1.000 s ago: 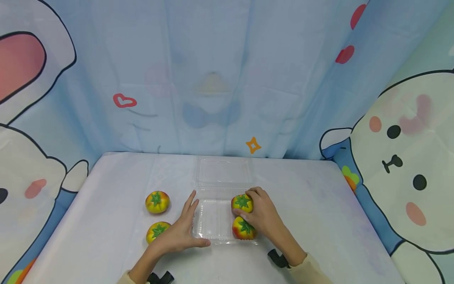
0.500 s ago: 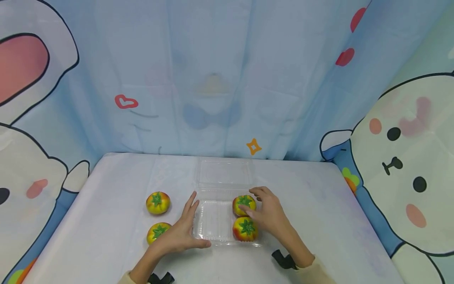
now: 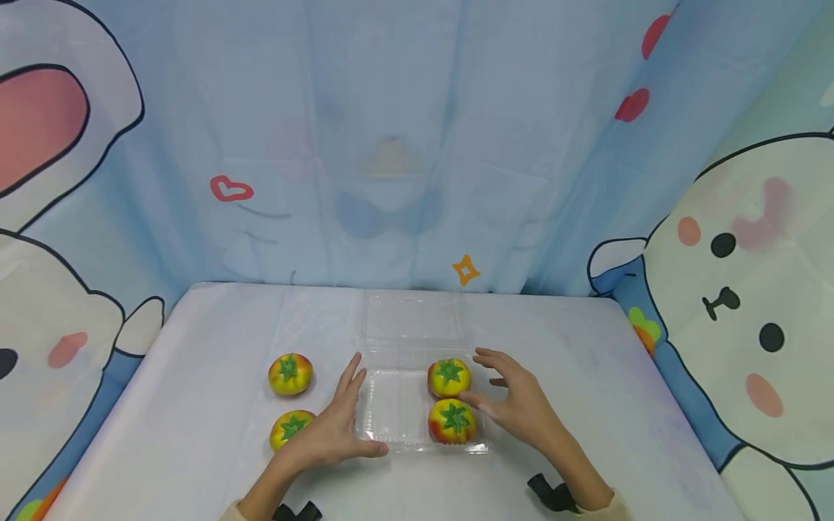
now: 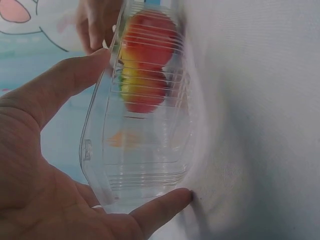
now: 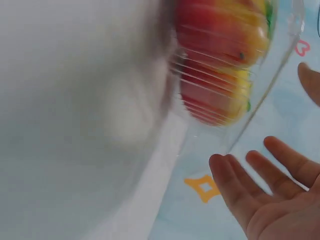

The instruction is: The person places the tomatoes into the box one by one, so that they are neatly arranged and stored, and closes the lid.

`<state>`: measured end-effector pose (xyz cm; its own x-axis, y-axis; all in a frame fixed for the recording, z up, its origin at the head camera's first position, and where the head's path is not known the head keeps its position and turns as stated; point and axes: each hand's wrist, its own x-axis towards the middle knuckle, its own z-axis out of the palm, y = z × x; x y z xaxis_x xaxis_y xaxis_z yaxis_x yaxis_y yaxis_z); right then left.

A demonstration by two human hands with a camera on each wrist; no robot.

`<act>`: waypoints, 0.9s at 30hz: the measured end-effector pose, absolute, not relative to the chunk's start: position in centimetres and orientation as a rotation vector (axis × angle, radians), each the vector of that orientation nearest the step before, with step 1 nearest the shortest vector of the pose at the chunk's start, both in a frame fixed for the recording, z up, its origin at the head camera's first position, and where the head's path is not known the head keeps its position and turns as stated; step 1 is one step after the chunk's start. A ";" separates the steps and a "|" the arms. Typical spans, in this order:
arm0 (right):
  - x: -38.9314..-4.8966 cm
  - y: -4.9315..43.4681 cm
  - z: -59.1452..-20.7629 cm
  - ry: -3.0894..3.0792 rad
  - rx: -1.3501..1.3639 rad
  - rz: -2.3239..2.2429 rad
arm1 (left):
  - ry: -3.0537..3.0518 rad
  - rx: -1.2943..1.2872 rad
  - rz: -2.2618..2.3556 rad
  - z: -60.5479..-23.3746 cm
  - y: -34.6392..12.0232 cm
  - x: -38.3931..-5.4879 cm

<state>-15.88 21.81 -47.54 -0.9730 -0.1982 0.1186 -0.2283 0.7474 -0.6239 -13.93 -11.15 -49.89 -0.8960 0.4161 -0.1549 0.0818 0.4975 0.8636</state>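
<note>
A clear plastic clamshell box (image 3: pixel 397 420) lies with its lid (image 3: pixel 413 318) flipped back. Two yellow-red persimmons with green star-shaped tops, a far one (image 3: pixel 449 378) and a near one (image 3: pixel 452 421), sit in its right half. My left hand (image 3: pixel 335 433) is spread along the box's left side, its thumb (image 4: pixel 75 75) right at the rim in the left wrist view. Holding nothing, my right hand (image 3: pixel 517 401) hovers just right of the persimmons, fingers apart. The right wrist view shows its fingertips (image 5: pixel 220 165) near the corner of the box.
Left of the box, on the white-covered table (image 3: pixel 215 405), lie two more persimmons, a far one (image 3: pixel 289 374) and a near one (image 3: pixel 287 427); my left hand overlaps the near one. A blue cartoon curtain (image 3: pixel 391 145) hangs behind the table.
My right hand has let go of the far persimmon in the box and drawn back to the right, its fingers spreading. The left hand stays at the box's left side.
</note>
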 end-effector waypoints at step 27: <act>-13.9 24.2 -50.3 -2.994 0.416 1.480 | 2.404 0.423 1.357 -50.2 -11.2 -14.1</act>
